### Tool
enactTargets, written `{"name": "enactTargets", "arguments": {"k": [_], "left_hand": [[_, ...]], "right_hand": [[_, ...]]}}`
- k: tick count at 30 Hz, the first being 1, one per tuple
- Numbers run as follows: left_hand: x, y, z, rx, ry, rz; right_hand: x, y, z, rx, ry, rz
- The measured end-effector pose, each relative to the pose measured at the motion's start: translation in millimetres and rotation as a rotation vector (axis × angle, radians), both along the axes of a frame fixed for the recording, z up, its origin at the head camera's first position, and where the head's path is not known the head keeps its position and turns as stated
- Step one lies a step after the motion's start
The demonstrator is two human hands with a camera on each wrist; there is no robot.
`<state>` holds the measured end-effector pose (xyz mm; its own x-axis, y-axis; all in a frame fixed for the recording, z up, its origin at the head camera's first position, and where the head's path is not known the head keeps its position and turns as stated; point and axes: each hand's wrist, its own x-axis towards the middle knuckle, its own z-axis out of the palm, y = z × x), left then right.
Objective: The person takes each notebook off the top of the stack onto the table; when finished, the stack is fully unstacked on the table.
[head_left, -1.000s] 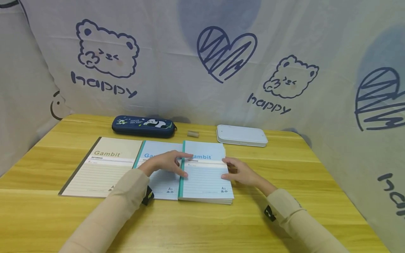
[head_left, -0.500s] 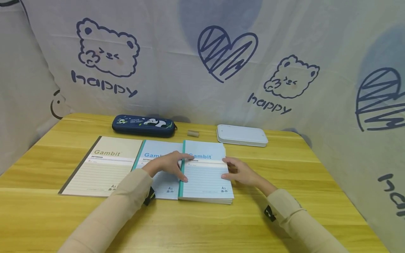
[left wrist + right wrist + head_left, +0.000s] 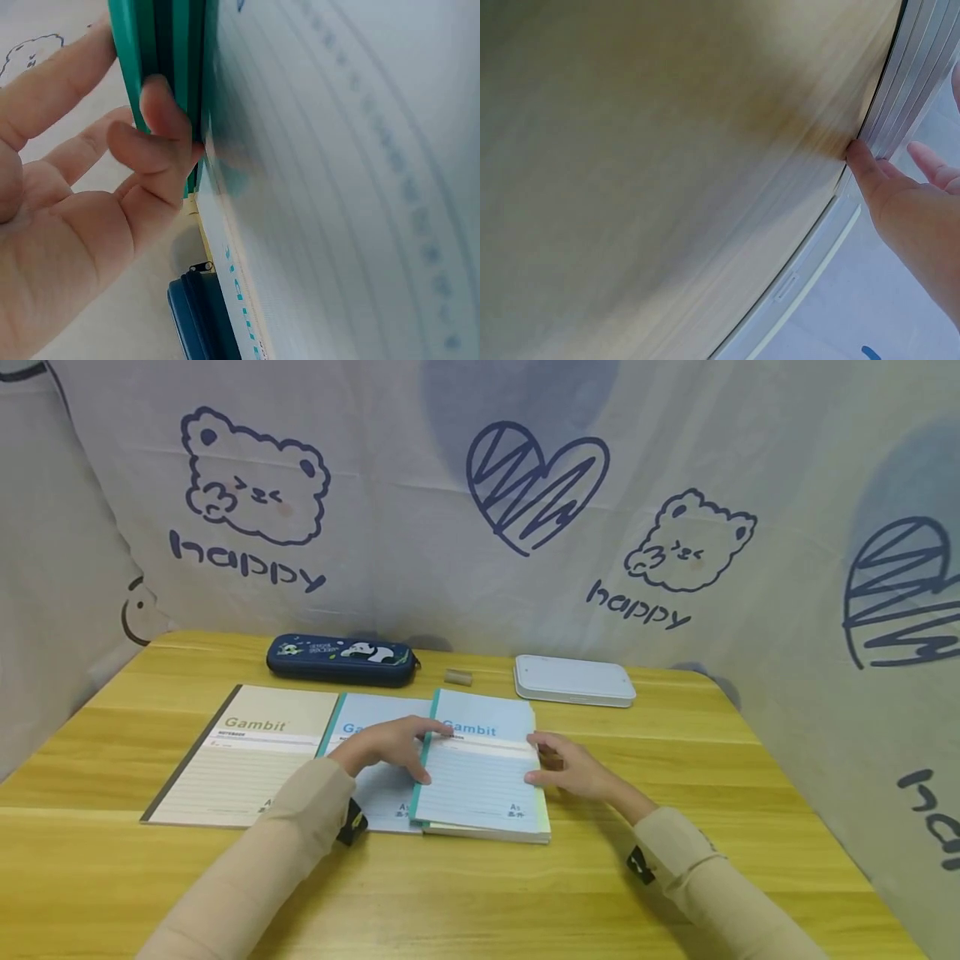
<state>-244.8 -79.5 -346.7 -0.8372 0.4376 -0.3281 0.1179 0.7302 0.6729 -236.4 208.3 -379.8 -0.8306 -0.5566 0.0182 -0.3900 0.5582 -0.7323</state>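
A light-blue Gambit notebook (image 3: 476, 789) with a teal spine lies askew on top of a notebook stack (image 3: 487, 836). A yellowish strip of the stack shows along its right side. My left hand (image 3: 390, 746) grips this top notebook at its spine, forefinger reaching over the cover and thumb at the left edge. Several teal spines (image 3: 161, 45) stand one above another by the fingers in the left wrist view. My right hand (image 3: 576, 770) touches the stack's right side with its fingertips; the right wrist view shows them against the page edges (image 3: 900, 82).
Left of the stack lie another blue notebook (image 3: 375, 793), partly under my left hand, and a beige notebook (image 3: 217, 777) with a dark spine. Behind are a navy panda pencil case (image 3: 341, 660), a small brownish block (image 3: 458, 677) and a white flat case (image 3: 573, 680).
The top notebook has shifted left and tilted slightly off the stack, uncovering a yellowish edge beneath. My left hand has drawn slightly left with it. The right hand stays in place.
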Motion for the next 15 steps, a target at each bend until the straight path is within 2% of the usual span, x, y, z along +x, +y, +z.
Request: {"name": "enactTargets", "arguments": {"k": [6,12,15], "left_hand": [[-0.7,-10.1,-3.3,0.072,-0.076,0.028],[0.7,-24.9,-7.8,0.228,-0.18,0.098],[1.5,-32.1,-9.1,0.303,-0.214,0.112]], "right_hand": [[1.2,-0.9,1.0,0.01,-0.004,0.005],[1.8,-1.0,2.5,0.008,0.001,0.011],[0.9,-0.3,2.0,-0.005,-0.008,0.018]]}}
